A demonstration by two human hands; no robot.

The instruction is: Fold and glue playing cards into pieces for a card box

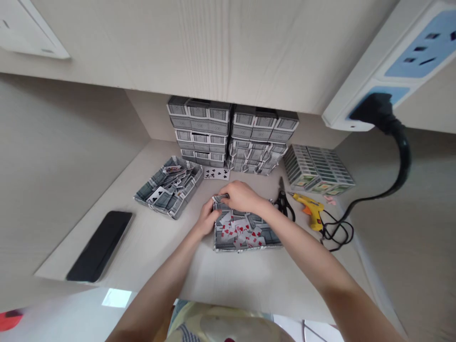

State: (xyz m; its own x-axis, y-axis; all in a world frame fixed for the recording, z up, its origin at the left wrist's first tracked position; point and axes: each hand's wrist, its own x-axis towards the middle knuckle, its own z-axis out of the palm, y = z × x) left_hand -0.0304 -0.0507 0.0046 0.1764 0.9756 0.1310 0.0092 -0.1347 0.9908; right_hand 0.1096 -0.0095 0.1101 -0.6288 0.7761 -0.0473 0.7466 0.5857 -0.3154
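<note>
In front of me is a shallow tray built from grey-patterned playing cards [270,236], with small cut card pieces [242,232] showing red hearts and diamonds inside. My left hand [208,218] grips its left wall near the far corner, thumb over the rim. At that same corner, my right hand [240,195] is closed, finger and thumb pressed around the upper edge. Whether a separate card piece is between those fingers cannot be made out. The right forearm covers part of the tray's right side.
Another card tray [175,212] holding cut cards sits left, near a black phone [99,246]. Stacked card boxes [203,124] stand behind, with loose cards [216,173] before them. Right are scissors [283,202], a yellow glue gun [313,209], its cable, packed card decks [317,166] and a power strip [388,71].
</note>
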